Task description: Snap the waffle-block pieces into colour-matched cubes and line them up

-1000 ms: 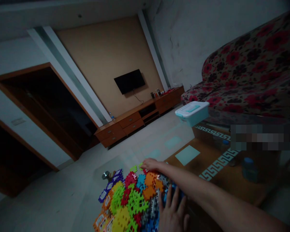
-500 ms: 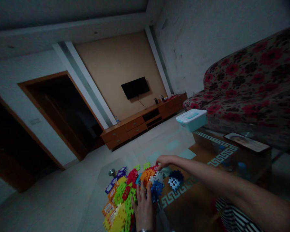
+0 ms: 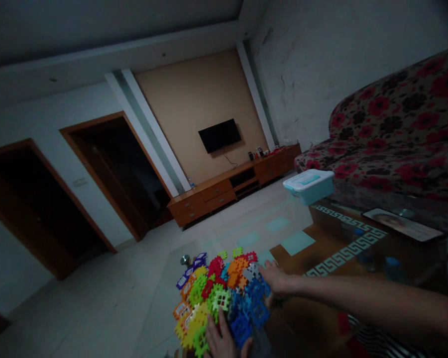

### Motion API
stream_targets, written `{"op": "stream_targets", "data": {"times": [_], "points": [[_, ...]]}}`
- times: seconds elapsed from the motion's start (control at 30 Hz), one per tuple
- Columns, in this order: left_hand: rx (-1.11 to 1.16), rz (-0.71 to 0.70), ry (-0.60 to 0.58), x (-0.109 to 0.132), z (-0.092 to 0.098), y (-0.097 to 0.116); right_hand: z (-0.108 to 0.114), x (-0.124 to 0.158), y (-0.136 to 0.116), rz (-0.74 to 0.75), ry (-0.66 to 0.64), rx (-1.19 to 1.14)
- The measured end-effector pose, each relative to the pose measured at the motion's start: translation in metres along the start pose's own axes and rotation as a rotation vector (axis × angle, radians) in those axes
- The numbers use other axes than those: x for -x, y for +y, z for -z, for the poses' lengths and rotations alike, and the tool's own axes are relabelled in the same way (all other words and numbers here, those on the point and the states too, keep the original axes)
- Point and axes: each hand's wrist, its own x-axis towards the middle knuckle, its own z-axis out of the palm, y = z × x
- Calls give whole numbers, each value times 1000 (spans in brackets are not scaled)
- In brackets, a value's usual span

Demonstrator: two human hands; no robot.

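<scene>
A heap of interlocking plastic building pieces [image 3: 209, 293] with toothed edges lies on the glass table [image 3: 294, 243], in yellow, green, orange, red, purple and blue. My left hand [image 3: 221, 340] rests on the near side of the heap, fingers spread over green and yellow pieces. At the right edge, my right hand [image 3: 274, 278] lies against blue pieces [image 3: 256, 298] and a grey one, its fingers apart and cupped around that side. A green window-shaped piece [image 3: 221, 300] shows just beyond my left fingertips. Neither hand visibly grips a single piece.
A turquoise box with a white lid [image 3: 309, 185] stands at the table's far end. A flat framed tray or picture [image 3: 403, 223] lies to the right, and blue-capped bottles [image 3: 393, 268] show nearby. Beyond are a flowered sofa [image 3: 388, 129] and a wooden TV cabinet [image 3: 216, 196].
My right hand has come nearer from the heap's far side to its right edge. The dark blue and white window pieces that lay apart are now against the heap. My left hand has moved nearer.
</scene>
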Motion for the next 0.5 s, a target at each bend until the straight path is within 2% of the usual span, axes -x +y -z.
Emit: {"op": "stream_targets", "data": {"times": [0.13, 0.27, 0.4, 0.5], "points": [[188, -94, 57, -25, -3, 5, -8, -14, -26, 67, 130, -69], [197, -65, 95, -43, 0, -6, 1, -23, -37, 152, 249, -121], [187, 55, 128, -49, 9, -30, 7, -22, -35, 218, 253, -114], [195, 222, 137, -55, 14, -49, 7, -13, -28, 178, 205, -67]]}}
